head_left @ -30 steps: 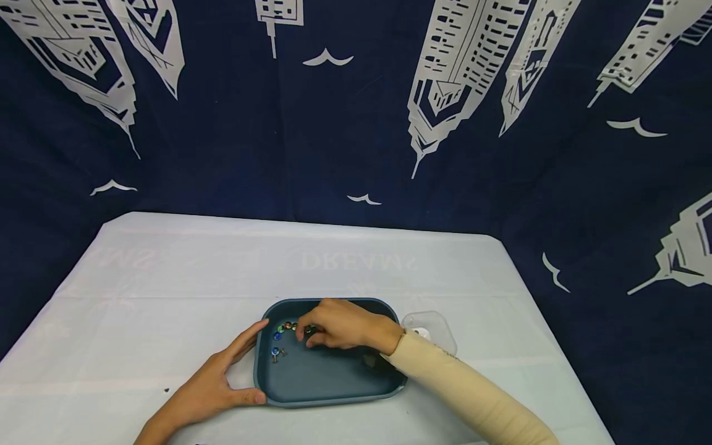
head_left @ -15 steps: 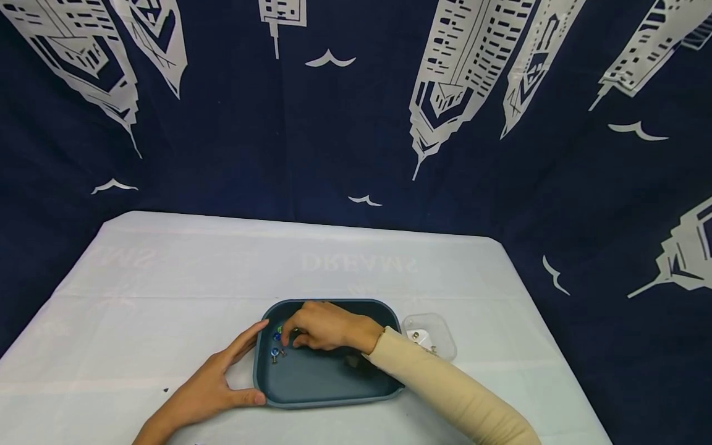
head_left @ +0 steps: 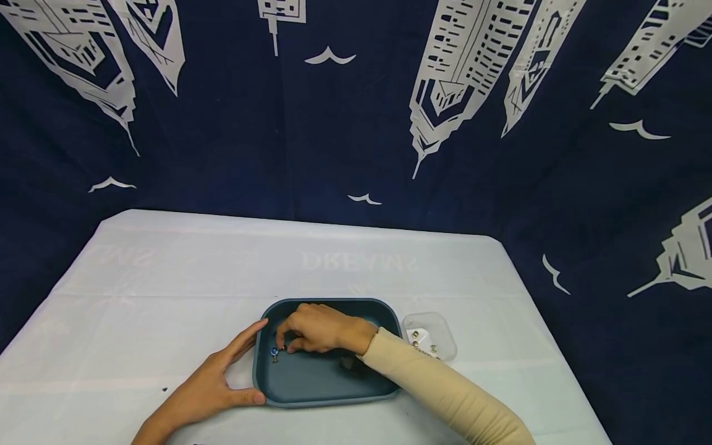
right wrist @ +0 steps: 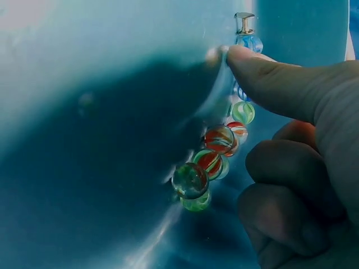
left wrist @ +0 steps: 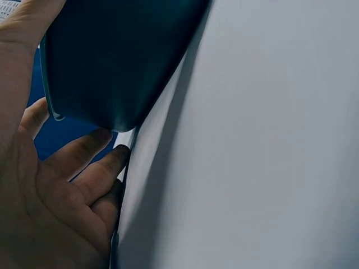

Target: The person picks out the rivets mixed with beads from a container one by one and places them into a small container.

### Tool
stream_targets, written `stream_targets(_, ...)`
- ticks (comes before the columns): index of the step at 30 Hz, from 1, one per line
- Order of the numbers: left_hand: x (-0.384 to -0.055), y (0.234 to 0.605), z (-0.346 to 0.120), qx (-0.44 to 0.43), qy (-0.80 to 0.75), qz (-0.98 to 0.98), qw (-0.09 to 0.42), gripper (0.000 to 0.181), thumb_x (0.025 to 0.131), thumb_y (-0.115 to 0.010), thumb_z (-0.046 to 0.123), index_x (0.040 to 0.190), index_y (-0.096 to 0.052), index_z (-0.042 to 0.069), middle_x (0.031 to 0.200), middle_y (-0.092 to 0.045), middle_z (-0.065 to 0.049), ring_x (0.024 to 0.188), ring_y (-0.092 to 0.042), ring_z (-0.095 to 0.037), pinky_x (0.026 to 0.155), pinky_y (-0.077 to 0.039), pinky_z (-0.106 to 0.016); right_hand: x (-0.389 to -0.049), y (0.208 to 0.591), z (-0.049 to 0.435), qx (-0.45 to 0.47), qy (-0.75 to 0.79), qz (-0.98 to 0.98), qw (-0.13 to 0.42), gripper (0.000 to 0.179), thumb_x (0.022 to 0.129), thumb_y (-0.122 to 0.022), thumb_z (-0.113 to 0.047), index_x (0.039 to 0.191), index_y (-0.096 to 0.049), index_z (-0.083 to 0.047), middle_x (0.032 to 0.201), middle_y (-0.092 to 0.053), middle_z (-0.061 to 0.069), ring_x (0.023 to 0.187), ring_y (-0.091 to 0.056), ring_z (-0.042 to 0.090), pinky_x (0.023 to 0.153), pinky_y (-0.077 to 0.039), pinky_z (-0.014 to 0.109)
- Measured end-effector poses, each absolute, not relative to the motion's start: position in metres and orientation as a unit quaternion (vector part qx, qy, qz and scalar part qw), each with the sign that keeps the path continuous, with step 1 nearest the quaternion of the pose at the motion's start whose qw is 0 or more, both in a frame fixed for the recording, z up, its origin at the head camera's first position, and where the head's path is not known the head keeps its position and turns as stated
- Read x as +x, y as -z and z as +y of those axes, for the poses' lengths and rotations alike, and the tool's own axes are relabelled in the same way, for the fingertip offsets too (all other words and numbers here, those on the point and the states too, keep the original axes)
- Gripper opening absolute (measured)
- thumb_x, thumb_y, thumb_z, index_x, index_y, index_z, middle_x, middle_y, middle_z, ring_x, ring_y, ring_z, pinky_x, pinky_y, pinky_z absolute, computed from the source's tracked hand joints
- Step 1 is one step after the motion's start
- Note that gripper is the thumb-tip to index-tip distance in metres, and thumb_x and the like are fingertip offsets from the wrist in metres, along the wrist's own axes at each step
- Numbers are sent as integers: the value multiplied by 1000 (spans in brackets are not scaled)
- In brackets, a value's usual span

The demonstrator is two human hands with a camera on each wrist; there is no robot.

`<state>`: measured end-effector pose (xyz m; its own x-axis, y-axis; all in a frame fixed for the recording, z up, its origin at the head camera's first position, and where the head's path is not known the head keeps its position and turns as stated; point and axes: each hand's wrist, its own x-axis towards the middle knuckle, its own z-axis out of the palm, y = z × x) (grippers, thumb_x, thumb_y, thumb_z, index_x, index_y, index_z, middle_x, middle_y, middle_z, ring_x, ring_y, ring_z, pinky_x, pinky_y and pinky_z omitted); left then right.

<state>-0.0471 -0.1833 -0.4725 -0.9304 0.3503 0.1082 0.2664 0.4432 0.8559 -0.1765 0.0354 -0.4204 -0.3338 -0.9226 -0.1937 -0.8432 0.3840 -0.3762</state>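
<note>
My left hand (head_left: 214, 380) steadies the left end of a blue-green tray (head_left: 334, 403), thumb at the near corner and fingers along the outer wall; the left wrist view shows the fingertips at the tray's wall (left wrist: 112, 84). Inside the tray, my right hand (head_left: 319, 327) is bent down, thumb and forefinger close together at a small metal stud (right wrist: 213, 56), blurred at the thumb tip. Right beside it are a blue marble (head_left: 274, 351) and another metal stud (right wrist: 245, 23). A curved row of glass marbles (right wrist: 219, 139), red, green and blue, lies under the palm, hidden in the head view.
Right of the tray sits a clear plastic box (head_left: 442, 330) with a white piece and small metal bits. A dark speck (head_left: 164, 389) lies on the white tablecloth (head_left: 167, 309). A navy printed cloth (head_left: 334, 136) hangs behind the table.
My right hand has moved left inside the tray, over the marbles to the studs. More of the clear box's contents show as the sleeve shifts. The left hand stays put.
</note>
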Motion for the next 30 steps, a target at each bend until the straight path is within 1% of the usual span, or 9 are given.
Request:
stream_targets(5,-47,472,-184,182,-495,848,42,111,76,-89,27,161,-17,33,165,-25,-4,141,-38,-37,108,-34,-16,-177,421,33,-549,104,809,184,12,93,-74,-25,105,-75,-25,63,-56,-13,50,-39,-2,55,-39,12)
stream_targets(12,-47,472,-184,188,-493,848,36,113,75,-89,26,161,-17,32,165,-25,-3,141,-37,-32,108,-32,-15,-176,422,31,-545,97,811,189,10,92,-74,-28,102,-74,-26,77,-62,-16,55,-44,-1,57,-40,13)
stream_targets(17,-48,472,-184,194,-491,849,31,113,74,-90,27,161,-17,31,165,-28,-1,142,-38,-25,108,-31,-14,-176,423,31,-540,88,814,195,8,91,-74,-29,99,-73,-26,76,-62,-17,57,-47,-1,56,-41,15)
stream_targets(23,-49,472,-185,200,-492,847,27,113,74,-90,27,161,-17,30,165,-28,-1,142,-36,-17,108,-30,-12,-176,423,32,-539,89,815,194,4,93,-73,-27,97,-72,-26,80,-63,-17,60,-48,0,59,-43,14)
stream_targets(26,-49,472,-185,198,-492,847,27,113,75,-90,27,161,-17,30,164,-29,-1,142,-36,-16,108,-30,-12,-175,423,33,-539,85,815,194,3,94,-72,-27,97,-72,-25,80,-62,-16,61,-49,0,60,-43,15)
stream_targets(30,-48,473,-184,191,-489,851,31,113,75,-90,27,161,-17,31,164,-29,-1,142,-38,-21,108,-32,-14,-175,422,34,-540,77,817,188,5,96,-70,-28,96,-70,-23,79,-60,-16,62,-49,-1,60,-42,14)
